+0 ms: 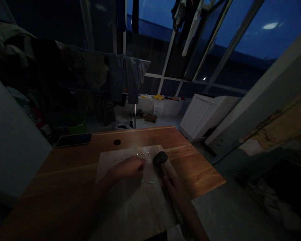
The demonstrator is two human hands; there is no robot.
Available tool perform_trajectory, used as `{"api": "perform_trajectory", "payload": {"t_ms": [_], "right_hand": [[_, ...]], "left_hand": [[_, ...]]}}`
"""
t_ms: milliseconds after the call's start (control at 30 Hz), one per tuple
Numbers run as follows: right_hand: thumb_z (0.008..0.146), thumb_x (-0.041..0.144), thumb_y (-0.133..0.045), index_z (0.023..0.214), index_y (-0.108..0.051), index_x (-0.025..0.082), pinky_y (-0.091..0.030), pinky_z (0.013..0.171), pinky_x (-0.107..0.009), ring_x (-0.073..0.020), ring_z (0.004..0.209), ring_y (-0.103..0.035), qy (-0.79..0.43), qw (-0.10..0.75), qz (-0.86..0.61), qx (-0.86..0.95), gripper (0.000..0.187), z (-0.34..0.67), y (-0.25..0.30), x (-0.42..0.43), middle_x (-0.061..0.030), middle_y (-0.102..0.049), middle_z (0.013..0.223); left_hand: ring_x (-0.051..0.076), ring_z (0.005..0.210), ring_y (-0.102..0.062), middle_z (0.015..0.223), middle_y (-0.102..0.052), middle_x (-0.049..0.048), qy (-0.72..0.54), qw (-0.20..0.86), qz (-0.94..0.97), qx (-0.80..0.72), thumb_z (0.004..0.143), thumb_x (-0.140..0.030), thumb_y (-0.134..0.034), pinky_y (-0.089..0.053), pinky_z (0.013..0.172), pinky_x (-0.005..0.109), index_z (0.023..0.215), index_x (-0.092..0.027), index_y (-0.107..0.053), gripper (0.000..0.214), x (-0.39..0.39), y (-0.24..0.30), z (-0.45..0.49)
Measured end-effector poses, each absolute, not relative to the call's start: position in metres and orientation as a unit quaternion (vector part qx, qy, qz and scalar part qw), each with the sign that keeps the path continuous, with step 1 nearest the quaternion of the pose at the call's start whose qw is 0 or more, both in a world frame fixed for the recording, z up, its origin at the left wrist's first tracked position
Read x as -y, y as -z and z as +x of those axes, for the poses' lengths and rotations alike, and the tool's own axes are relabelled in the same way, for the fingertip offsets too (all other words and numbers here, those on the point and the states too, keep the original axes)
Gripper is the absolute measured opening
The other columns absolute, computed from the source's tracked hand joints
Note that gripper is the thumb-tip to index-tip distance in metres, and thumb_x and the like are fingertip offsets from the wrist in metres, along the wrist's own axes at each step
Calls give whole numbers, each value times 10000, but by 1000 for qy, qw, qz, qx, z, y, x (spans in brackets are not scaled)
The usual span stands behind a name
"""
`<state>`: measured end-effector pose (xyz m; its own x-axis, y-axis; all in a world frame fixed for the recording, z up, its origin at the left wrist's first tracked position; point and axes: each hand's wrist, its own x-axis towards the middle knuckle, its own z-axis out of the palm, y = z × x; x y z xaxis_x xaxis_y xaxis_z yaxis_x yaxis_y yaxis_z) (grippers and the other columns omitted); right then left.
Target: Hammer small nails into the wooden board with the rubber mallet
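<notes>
A pale wooden board (137, 201) lies on the table, with several thin nails (148, 154) standing in a row near its far edge. My left hand (132, 166) is over the board just in front of that row, its fingers curled together. Whatever may be between those fingertips is hidden. My right hand (174, 185) is wrapped round the handle of a hammer (161, 158), whose dark, rounded head hovers by the right end of the row. Between the hands, a few loose nails (148, 182) lie flat on the board.
The wooden table (200, 170) has a round hole (117, 142) toward its far side. A phone (74, 140) lies at the far left corner. Beyond stand a drying rack with hanging clothes (132, 78) and a white ribbed cabinet-like unit (200, 115). The room is dim.
</notes>
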<state>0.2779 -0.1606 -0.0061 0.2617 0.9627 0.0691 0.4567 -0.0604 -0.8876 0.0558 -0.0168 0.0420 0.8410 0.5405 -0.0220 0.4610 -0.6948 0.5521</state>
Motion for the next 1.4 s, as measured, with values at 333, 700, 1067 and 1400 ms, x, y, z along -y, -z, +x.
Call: {"api": "perform_trajectory", "payload": {"t_ms": [333,700,1067,1400], "right_hand": [[947,688,-481,1472,-609,172,-426,1166,-561,-359,1356,-599,-313,427,-668,523,747,278,4,161,-158,-655,1442],[923,703,-524,1456,-627,185,-378,1203,-551,-351,1396,-561,-321,439,-664,513,750,278,3,161,-144,-635,1471],[924,697,-507,1450,-632,178,-403,1177,-555,-362,1370,-583,-318,422,-672,519,750,279,4,160,-166,-650,1446],[989,568,-504,1431,-648,206,-480,1108,-493,-328,1298,-634,-313,429,-624,573,588,256,-17,147,-139,-688,1403]], "left_hand": [[193,713,-574,750,-640,35,-155,233,874,-398,749,-87,-578,-389,690,283,686,-198,-641,142,-38,-22,11],[178,778,-626,865,-709,56,-167,233,895,-341,796,-103,-556,-452,734,260,854,-169,-716,183,-45,-8,16],[180,749,-630,805,-693,28,-222,390,821,-354,765,-242,-591,-472,698,269,817,-170,-692,134,-44,9,18],[174,661,-636,719,-705,19,-269,468,753,-376,746,-371,-712,-473,636,268,990,-160,-698,323,-43,9,15]]}}
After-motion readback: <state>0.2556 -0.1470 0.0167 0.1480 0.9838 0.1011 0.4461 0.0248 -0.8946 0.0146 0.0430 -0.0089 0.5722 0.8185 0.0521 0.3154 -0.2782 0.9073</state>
